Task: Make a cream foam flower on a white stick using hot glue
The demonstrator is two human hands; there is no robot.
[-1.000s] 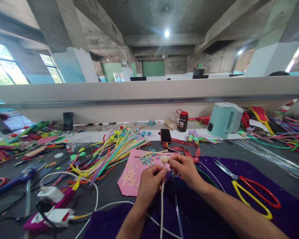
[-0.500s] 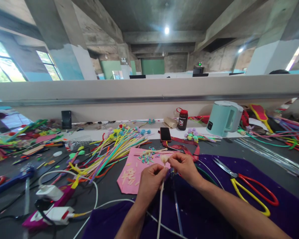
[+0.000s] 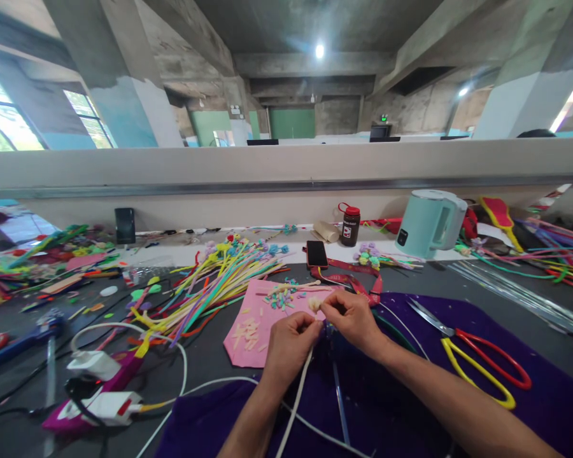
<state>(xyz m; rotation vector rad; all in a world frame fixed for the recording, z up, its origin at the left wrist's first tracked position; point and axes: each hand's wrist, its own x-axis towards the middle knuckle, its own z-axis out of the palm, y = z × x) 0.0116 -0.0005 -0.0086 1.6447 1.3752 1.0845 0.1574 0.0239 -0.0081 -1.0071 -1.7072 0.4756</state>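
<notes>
At the back of the worktop [image 3: 205, 356], a mint-green kettle [image 3: 427, 224] stands upright with its white lid on, and a dark bottle [image 3: 350, 228] with a red cap stands to its left; the contents of these 2 containers are hidden. A pink sheet [image 3: 273, 322] lies flat near the hands, with short cream pieces [image 3: 248, 335] on its left part and small multicoloured pieces [image 3: 284, 296] towards its far edge.

The cream tuft [image 3: 314, 304] is held up in front of the sheet's right part, between the 2 hands. The left hand [image 3: 291, 346] has its thumb and index finger pinched on the cream stem [image 3: 297, 395] just below the tuft, and the stem trails down from these fingers. The right hand [image 3: 353, 320] has its fingers pinched at the tuft's right edge. Scissors [image 3: 475, 356] lie on the purple cloth [image 3: 542, 407], right of the right forearm.
</notes>
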